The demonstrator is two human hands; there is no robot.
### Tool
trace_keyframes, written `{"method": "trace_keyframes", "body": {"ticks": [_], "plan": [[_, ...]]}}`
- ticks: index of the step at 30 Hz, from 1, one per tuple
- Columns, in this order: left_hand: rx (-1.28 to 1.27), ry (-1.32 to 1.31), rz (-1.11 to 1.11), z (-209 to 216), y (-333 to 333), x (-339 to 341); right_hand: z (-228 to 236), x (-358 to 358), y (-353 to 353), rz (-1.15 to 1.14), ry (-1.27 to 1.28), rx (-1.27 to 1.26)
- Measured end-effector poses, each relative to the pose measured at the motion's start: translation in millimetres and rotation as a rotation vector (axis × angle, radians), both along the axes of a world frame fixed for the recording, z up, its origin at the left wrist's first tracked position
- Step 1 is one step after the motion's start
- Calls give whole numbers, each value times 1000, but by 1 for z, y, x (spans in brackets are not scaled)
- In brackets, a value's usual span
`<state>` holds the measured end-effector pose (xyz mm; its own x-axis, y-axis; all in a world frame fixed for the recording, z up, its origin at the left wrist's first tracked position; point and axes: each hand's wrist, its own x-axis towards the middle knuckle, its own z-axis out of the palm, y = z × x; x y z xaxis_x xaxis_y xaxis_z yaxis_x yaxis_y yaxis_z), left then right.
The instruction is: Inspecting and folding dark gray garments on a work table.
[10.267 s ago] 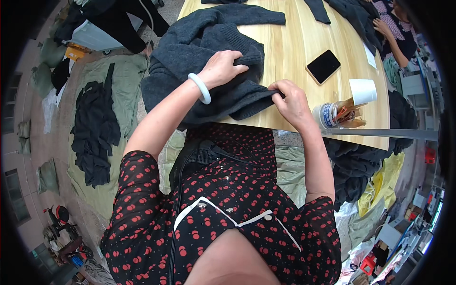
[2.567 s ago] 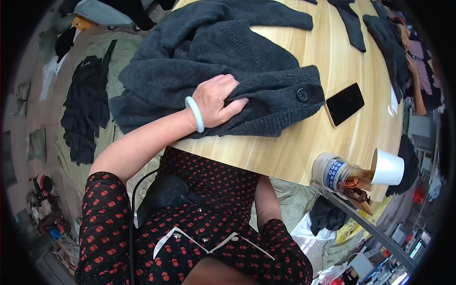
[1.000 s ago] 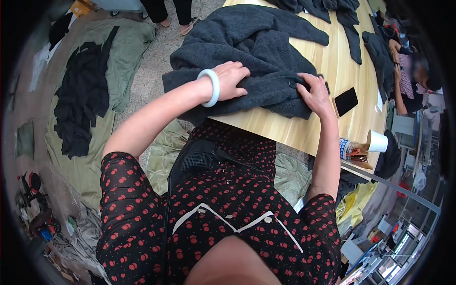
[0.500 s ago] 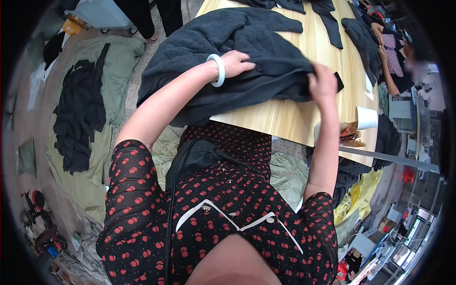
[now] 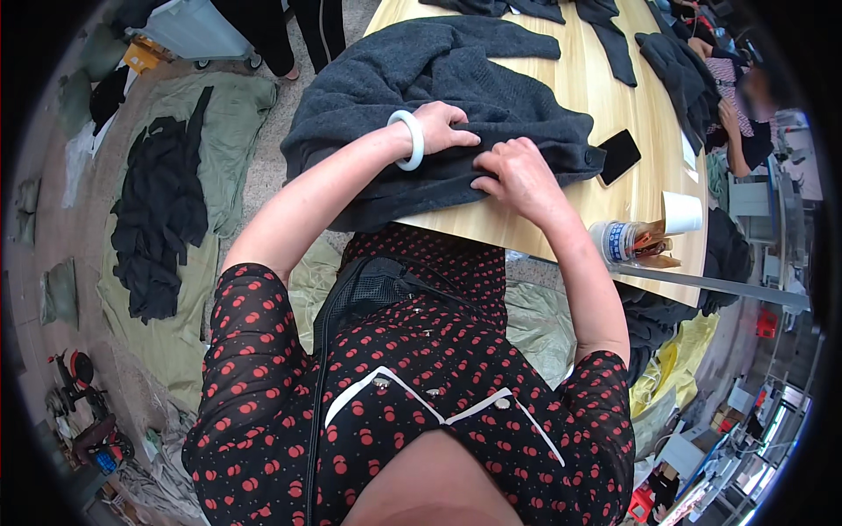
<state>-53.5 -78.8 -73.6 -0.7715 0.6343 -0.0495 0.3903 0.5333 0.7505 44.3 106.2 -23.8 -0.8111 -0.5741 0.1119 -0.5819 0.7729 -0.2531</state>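
Note:
A dark grey knit cardigan point(image 5: 456, 83) lies bunched over the near end of the table, one sleeve stretched toward the far side. A button shows at its right end. My left hand point(image 5: 437, 127), with a pale bangle point(image 5: 412, 140) at the wrist, grips a fold near the middle; its thumb points right and the other fingers curl into the cloth. Just to its right, my right hand point(image 5: 522, 180) pinches the cardigan's near edge with bent fingers. The fingertips of both hands are partly hidden in the dark fabric.
On the wooden table point(image 5: 526, 219) are a black phone point(image 5: 620, 158), a jar point(image 5: 617, 241) and a white cup point(image 5: 681, 213). More dark garments point(image 5: 605, 39) lie at the far side. A person point(image 5: 737, 105) sits at right; dark cloth point(image 5: 160, 210) covers floor sheets at left.
My right hand has moved left from the cardigan's right end to near my left hand. The phone and jar now show more fully. The view has shifted slightly.

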Motion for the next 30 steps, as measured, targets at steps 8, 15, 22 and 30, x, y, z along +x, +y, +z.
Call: {"method": "trace_keyframes", "body": {"ticks": [8,15,22,30], "plan": [[68,77,109,10,6,15,0,-2,-10,-94,139,-73],[224,-255,166,6,3,17,-4,-8,-20,-167,166,-221],[244,-304,182,6,3,17,-12,-5,-16,-317,192,-160],[-41,179,-65,23,0,42,-13,-2,-11,-268,148,-106]]}}
